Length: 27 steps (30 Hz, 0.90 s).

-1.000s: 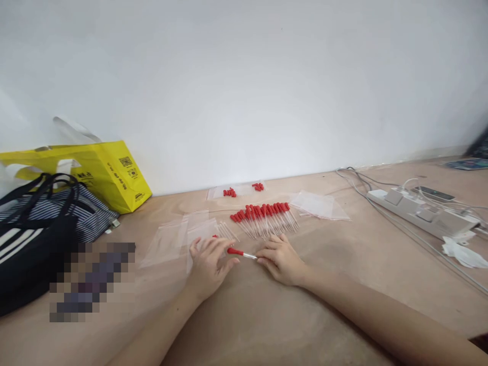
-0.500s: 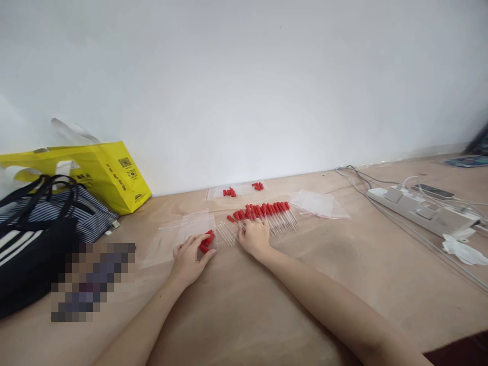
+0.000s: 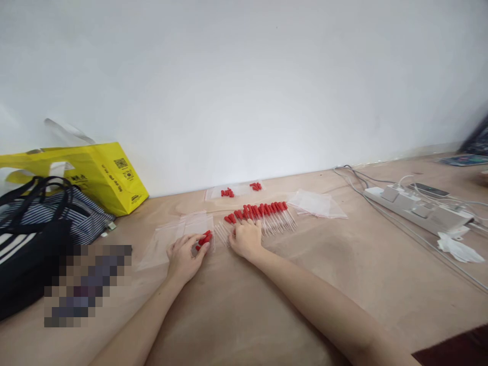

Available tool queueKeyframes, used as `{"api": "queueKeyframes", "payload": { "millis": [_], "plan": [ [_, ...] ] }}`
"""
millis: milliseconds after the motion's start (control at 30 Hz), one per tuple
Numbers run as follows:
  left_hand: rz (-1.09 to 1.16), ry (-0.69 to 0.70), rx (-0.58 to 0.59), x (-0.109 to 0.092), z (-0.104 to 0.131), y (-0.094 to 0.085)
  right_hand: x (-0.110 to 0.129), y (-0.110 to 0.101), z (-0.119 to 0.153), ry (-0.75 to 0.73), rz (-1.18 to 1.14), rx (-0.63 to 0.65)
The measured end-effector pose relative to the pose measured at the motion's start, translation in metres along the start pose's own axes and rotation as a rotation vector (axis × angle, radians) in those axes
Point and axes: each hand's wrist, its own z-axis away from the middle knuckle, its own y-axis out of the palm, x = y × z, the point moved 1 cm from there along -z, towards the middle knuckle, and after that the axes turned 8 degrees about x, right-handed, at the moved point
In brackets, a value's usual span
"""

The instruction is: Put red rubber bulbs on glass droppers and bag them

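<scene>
My left hand (image 3: 184, 258) rests on the table with thumb and forefinger closed around red rubber bulbs (image 3: 206, 237), which lie at the edge of a clear plastic bag (image 3: 179, 229). My right hand (image 3: 246, 239) is palm down with curled fingers, its thumb beside bare clear tubes (image 3: 221, 235); whatever it pinches is hidden. Just beyond its knuckles runs a row of droppers (image 3: 272, 209), clear stems with red bulbs pointing at the wall. Farther back lies a bag (image 3: 240, 190) with more red bulbs and clear stems.
To the right are stacked clear bags (image 3: 318, 203), a white power strip (image 3: 415, 211) with cables, a dark phone-like device (image 3: 430, 190) and a crumpled tissue (image 3: 459, 247). A yellow bag (image 3: 110, 178) and a black bag (image 3: 34, 264) stand at left, near a blurred-out item (image 3: 89, 284).
My right hand has shifted slightly left toward the bare tubes. Another red-bulbed dropper shows at the row's left end. My left fingers have closed in on the bulbs. The view has shifted a little.
</scene>
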Motion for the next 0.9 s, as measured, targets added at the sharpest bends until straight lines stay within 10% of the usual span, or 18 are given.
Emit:
{"api": "queueKeyframes", "payload": {
  "millis": [433, 900],
  "plan": [
    [-0.049, 0.022, -0.159, -0.014, -0.002, 0.000, -0.006, -0.005, 0.004, 0.046, 0.114, 0.070],
    [0.149, 0.531, 0.152, -0.059, 0.027, -0.005, -0.124, -0.033, 0.081, -0.398, -0.054, 0.063]
  ]
}}
